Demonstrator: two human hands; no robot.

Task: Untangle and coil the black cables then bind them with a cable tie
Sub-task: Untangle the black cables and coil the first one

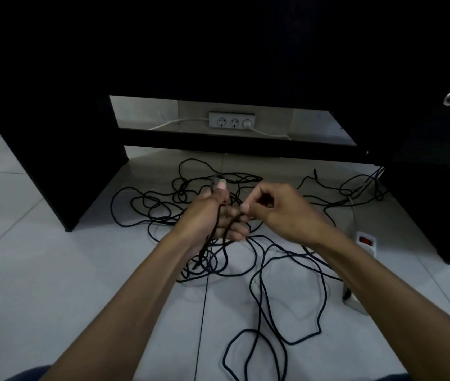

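Two hands work over a tiled floor under a dark desk: left hand grips cable loops, right hand pinches a strand.

Single head-worn wide-angle view, looking forward and down, close over both forearms, facing a tiled floor and the black desk beyond (edges bowed by the lens), wall sockets farthest back

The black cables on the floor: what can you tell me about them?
The black cables are thin, matte cords sprawled in loose, crossing loops over the pale tiled floor in front of a dark desk. They are still tangled. The left hand grips a few gathered strands; the right hand pinches one beside it.
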